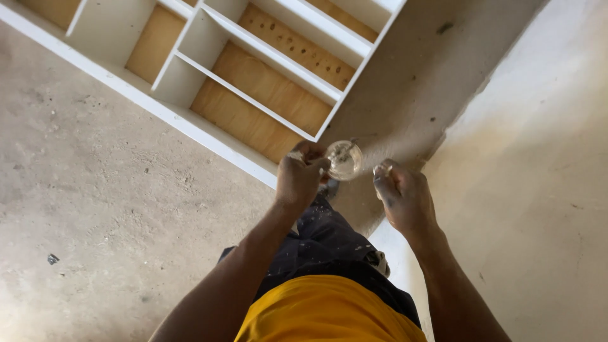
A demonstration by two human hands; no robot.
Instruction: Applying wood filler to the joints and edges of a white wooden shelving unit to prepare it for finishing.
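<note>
The left hand was closed around a small clear round jar, gripping it from the side so that its open top faced upward toward the head camera. The jar was held in the air in front of the body, above the bare concrete floor and just beside the near corner of the shelf unit. What the jar contained could not be told; some pale residue showed inside.

The right hand was curled into a narrow, nearly closed grip, near the jar but not touching it. Something small and pale showed at the fingertips; its kind could not be determined. Judging by the side-by-side position, the hands were probably kept level and apart so that each item stayed reachable from the other.

The shelf unit, white-framed with a brown wooden back panel, lay flat on the floor. A pale plastered wall rose at the right. A yellow shirt and dark paint-flecked trousers showed below.
</note>
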